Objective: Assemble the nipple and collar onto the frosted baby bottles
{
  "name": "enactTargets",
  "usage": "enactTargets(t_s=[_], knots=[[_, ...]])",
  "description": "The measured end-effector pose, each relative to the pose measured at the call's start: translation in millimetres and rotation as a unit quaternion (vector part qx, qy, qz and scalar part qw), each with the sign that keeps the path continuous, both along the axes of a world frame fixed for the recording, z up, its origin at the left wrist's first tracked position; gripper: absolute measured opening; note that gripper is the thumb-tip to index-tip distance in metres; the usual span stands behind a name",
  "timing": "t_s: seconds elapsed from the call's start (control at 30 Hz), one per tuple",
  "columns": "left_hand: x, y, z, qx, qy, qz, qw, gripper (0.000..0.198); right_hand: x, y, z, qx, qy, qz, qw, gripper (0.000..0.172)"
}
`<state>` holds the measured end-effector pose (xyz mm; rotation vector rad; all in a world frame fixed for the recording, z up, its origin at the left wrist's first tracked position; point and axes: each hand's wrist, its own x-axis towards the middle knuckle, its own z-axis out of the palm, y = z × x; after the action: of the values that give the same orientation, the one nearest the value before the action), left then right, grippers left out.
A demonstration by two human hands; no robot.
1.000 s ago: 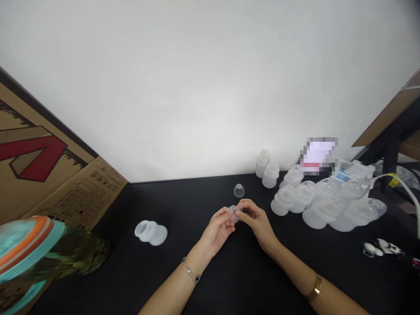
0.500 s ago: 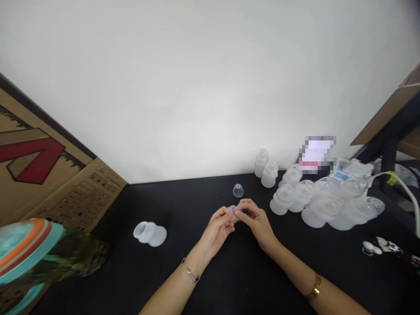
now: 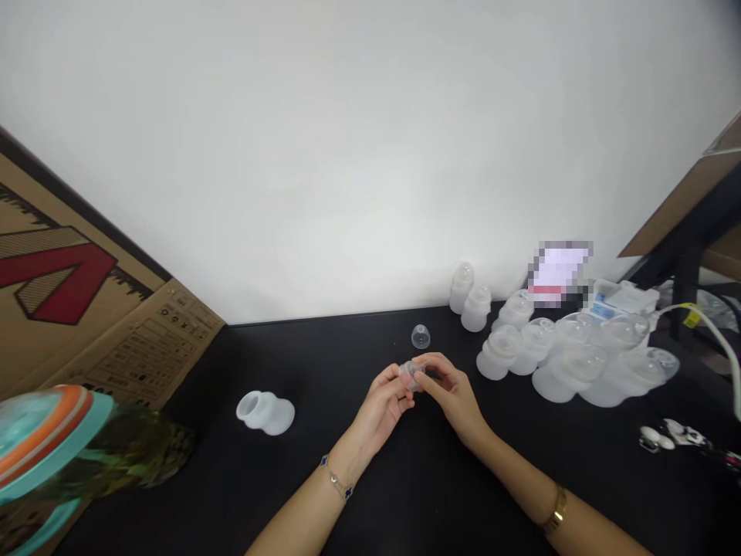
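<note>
Between both hands, above the middle of the black table, is a small translucent baby bottle nipple in a collar ring. My left hand grips it from the left, fingers closed round its side. My right hand pinches its right side with thumb and fingertips, which partly cover it. A clear dome cap rests on the table just beyond the hands. To the left, an open white baby bottle lies tilted with its mouth toward the left.
Several capped baby bottles crowd the right side, and two more stand by the wall. A screen, a white cable and a small trinket are at the right. A cardboard box and a large jug flank the left.
The nipple piece has turned slightly between my fingers, and my right fingertips have shifted a little on it. Both hands stay in nearly the same place.
</note>
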<state>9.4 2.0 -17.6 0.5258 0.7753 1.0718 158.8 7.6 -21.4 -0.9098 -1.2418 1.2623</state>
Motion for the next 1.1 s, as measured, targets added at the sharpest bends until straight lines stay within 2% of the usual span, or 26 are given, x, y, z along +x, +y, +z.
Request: enactTargets(t_s=[0.47, 1.1], knots=[[0.5, -1.4, -1.3, 0.016, 0.017, -0.003, 1.000, 0.037, 2.6, -0.5, -1.4, 0.006, -0.034, -0.016, 0.999, 0.019], [1.1, -1.5, -1.1, 0.006, 0.014, -0.001, 1.000, 0.036, 5.2, 1.5, 3.0, -0.003, -0.023, -0.029, 0.999, 0.012]])
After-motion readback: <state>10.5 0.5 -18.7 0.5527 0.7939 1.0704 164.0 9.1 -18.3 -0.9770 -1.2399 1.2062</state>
